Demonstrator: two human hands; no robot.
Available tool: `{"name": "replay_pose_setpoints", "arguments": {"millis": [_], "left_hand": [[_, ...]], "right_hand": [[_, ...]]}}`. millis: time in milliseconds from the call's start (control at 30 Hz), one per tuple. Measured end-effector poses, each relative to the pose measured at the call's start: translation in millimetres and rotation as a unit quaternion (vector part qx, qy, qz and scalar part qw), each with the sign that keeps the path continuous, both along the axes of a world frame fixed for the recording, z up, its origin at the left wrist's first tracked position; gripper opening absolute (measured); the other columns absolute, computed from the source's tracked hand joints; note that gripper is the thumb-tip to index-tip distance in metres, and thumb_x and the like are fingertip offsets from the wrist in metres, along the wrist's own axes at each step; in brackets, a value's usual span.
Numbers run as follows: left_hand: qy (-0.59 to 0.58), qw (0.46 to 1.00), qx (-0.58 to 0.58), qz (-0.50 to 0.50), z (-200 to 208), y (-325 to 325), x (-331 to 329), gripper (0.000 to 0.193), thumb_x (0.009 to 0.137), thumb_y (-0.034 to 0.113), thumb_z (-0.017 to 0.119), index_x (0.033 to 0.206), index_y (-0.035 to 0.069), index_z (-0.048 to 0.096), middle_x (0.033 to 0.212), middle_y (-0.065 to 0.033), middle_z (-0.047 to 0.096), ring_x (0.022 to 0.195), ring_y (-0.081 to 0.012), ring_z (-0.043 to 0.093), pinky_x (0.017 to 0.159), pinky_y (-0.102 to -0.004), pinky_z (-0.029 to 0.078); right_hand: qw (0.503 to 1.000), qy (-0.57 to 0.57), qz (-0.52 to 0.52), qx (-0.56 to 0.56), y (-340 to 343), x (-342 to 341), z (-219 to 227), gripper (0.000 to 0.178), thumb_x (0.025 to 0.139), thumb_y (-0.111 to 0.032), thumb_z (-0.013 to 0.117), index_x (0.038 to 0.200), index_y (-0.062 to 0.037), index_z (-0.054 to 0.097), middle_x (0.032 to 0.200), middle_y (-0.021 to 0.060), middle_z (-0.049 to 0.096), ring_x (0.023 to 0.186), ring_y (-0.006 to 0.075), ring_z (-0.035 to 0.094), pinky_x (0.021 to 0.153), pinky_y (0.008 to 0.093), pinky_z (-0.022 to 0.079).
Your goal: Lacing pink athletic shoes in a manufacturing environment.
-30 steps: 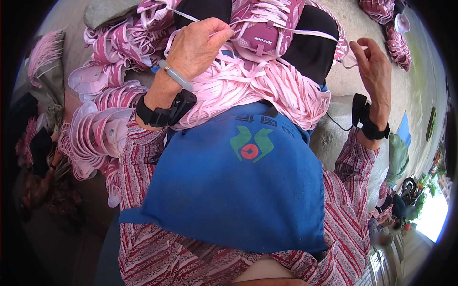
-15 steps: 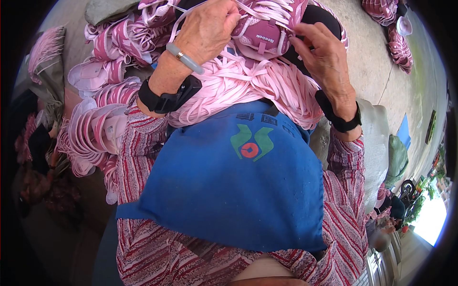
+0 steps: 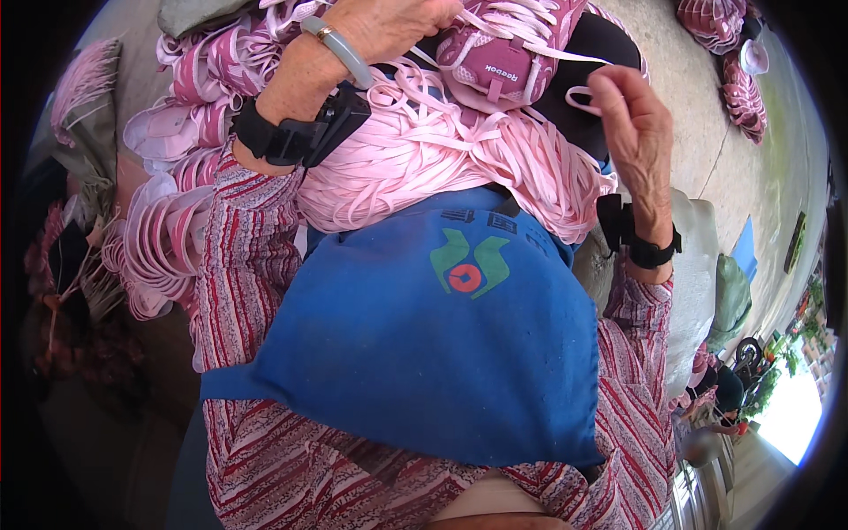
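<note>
Concrete ground (image 3: 680, 79) outdoors, w/ more pink bundles (image 3: 738, 79) lying far right. Left hand (image 3: 389, 26) is closed around the pink shoe (image 3: 512, 49) at the far centre, holding it over the lap. Right hand (image 3: 632, 124) sits just right of the shoe, fingers pinched on a thin pink lace (image 3: 579, 93) that runs back to the shoe. Under both hands a heap of pink straps (image 3: 459, 159) rests on the blue apron (image 3: 442, 344). Stacked pink shoe pieces (image 3: 163, 238) lie at left, near the striped sleeve (image 3: 243, 256).
</note>
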State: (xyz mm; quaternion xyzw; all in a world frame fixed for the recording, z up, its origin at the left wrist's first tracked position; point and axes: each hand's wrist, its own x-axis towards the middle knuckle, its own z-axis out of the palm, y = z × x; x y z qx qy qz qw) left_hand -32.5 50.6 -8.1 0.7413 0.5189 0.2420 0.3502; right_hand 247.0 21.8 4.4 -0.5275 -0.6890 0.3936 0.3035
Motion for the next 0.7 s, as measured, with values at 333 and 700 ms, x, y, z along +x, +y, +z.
{"name": "replay_pose_setpoints", "arguments": {"millis": [333, 700], "left_hand": [[-0.28, 0.933, -0.18, 0.135, -18.3, -7.0, 11.3, 0.011, 0.086, 0.008, 0.065, 0.093, 0.0, 0.063, 0.074, -0.0015, 0.063, 0.061, -0.0062, 0.057, 0.056, -0.0183, 0.049], [-0.2, 0.964, -0.075, 0.159, -5.6, -20.3, 20.3, 0.007, 0.082, 0.001, 0.064, 0.085, 0.0, 0.058, 0.068, 0.0011, 0.057, 0.059, -0.0039, 0.051, 0.051, -0.0186, 0.041]], "right_hand": [[0.981, -0.026, 0.166, -0.097, -2.6, 4.9, 32.4, 0.017, 0.086, -0.011, 0.068, 0.099, -0.0004, 0.065, 0.077, 0.004, 0.065, 0.071, 0.0094, 0.06, 0.063, 0.0237, 0.048], [0.976, -0.185, 0.111, -0.026, -10.3, 21.4, 10.1, 0.017, 0.085, -0.007, 0.065, 0.102, -0.004, 0.063, 0.079, 0.0102, 0.066, 0.068, 0.0197, 0.064, 0.063, 0.0283, 0.049]]}}
